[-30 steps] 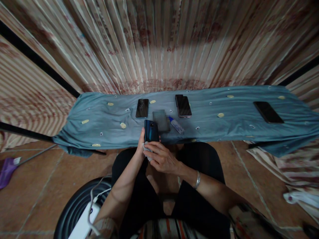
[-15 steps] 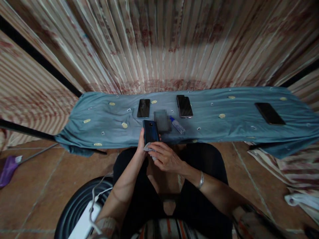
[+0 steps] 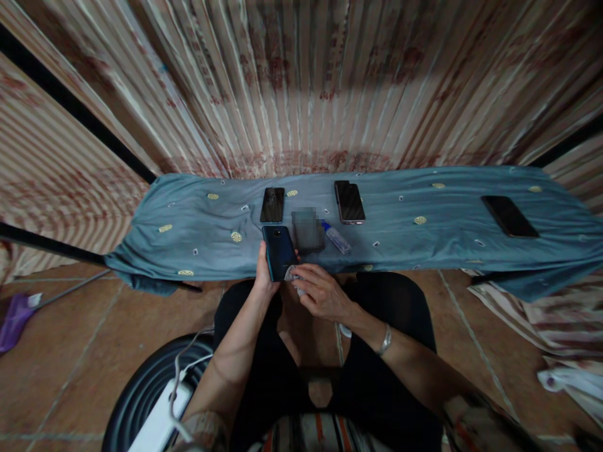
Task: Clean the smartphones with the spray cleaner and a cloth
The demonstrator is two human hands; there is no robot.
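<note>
My left hand point(image 3: 265, 271) is wrapped round a dark blue phone point(image 3: 280, 248), whose back with its round camera patch faces up. Pinched in my right hand point(image 3: 323, 292) is a small pale cleaning cloth point(image 3: 292, 274), pressed against the phone's lower right corner. Just beyond the phone lies a dark flat object point(image 3: 307, 233), partly blurred out. Beside it rests a clear bottle with a blue tip point(image 3: 337, 238). Another phone point(image 3: 272, 204) lies behind my left hand.
A blue-green cloth point(image 3: 400, 242) covers the narrow table. Two overlapping phones point(image 3: 350, 203) lie at its middle, and one more phone point(image 3: 510, 216) at the right. Striped curtains hang behind. On the floor at lower left, a white power strip point(image 3: 157, 420) sits by a black round object point(image 3: 127, 389).
The phone has shifted slightly left and tilted the other way. My right hand and the cloth have moved from its lower left edge to its lower right corner.
</note>
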